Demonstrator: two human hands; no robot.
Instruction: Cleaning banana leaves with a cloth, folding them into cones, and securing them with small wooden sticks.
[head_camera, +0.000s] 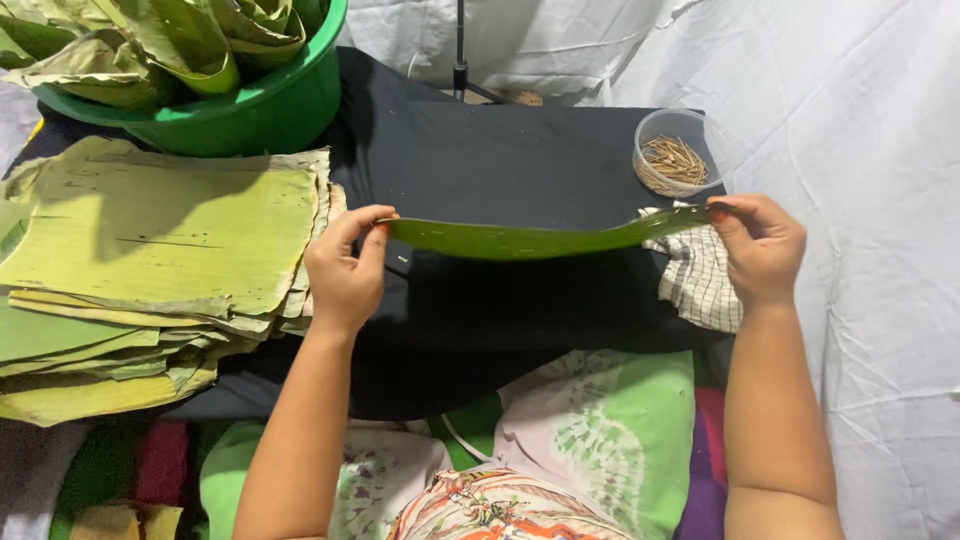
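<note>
- One banana leaf piece, held up edge-on above the black cloth, so it reads as a thin green band sagging slightly in the middle; it looks smooth and fresh, darker green than the stacked ones.
- Two hands carry it. The left hand pinches the left end, thumb and fingers closed on the leaf's edge.
- The right hand pinches the right end the same way, fingertips shut tight on it, the remaining fingers curled in.
- One checked cloth lies just below the right hand, partly behind the leaf.
- One clear round container of thin brown sticks stands beyond that, near the table's far right corner.
- One stack of flat leaf sheets, many layers, too many to count, pale yellow-green with frayed edges, lies to the left, well apart from the held piece.
- One green basin heaped with folded leaves sits behind the stack.
- White sheeting hangs all around.
</note>
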